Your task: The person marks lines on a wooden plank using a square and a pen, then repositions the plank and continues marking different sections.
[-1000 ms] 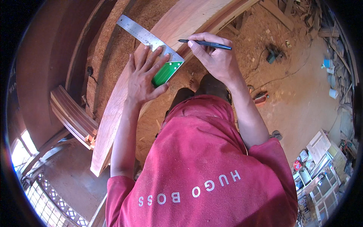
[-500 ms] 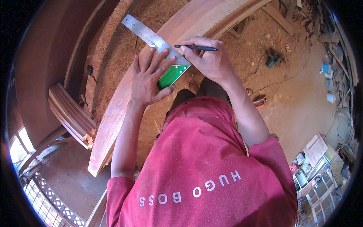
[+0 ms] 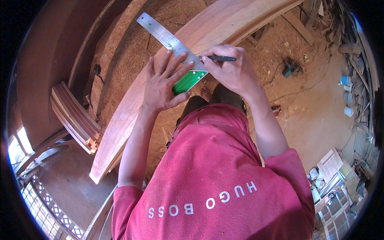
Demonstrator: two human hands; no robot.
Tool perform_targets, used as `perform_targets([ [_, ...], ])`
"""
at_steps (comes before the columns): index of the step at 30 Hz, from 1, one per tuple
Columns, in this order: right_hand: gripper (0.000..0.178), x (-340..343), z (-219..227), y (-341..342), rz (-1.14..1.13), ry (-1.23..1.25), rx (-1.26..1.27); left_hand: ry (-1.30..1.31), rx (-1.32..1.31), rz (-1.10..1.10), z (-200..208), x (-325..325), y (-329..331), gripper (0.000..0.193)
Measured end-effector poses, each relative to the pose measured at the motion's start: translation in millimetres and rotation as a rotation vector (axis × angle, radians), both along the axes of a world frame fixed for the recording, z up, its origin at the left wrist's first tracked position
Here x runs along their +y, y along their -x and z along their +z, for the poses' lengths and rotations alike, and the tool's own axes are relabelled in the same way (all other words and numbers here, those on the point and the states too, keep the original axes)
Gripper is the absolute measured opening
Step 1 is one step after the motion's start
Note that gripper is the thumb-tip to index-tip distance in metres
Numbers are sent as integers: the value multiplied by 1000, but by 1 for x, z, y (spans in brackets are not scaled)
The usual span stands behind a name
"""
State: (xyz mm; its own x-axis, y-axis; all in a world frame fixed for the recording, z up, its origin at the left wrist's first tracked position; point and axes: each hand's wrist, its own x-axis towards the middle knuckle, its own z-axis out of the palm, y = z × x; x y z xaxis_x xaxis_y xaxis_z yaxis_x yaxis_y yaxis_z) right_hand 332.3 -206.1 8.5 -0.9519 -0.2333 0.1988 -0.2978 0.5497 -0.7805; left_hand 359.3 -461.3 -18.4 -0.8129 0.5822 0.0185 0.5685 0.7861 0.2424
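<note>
A curved reddish wooden beam runs diagonally in front of me. Across it lies a try square, its steel blade reaching past the far edge and its green stock against the near edge. My left hand presses on the square with fingers spread flat, the thumb beside the stock. In my right hand a black pen is pinched, its tip low at the blade's right edge, near the stock. The fingers partly hide the tip, and any line on the wood is too faint to tell.
A stack of curved wooden pieces stands at the left. Sawdust covers the ground beyond the beam. To the right are a dark power tool with a cord, a red tool, white buckets and piled scrap wood.
My right hand has drawn the pen along the blade's edge toward me and the green stock. The left hand stays on the square; the whole scene has shifted slightly in view.
</note>
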Motion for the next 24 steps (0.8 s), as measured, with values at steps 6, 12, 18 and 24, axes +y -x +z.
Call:
perform_targets([
  [6, 15, -5, 11, 9, -23, -21, 42, 3, 8, 0, 0, 2, 1, 81],
  [12, 15, -10, -3, 14, 6, 17, 71, 8, 22, -7, -1, 4, 2, 82],
  [18, 16, 36, 22, -27, -20, -81, -54, 17, 10, 6, -1, 3, 2, 82],
  [24, 14, 77, 6, -52, -235, 111, -129, 9, -13, -7, 0, 3, 1, 83],
])
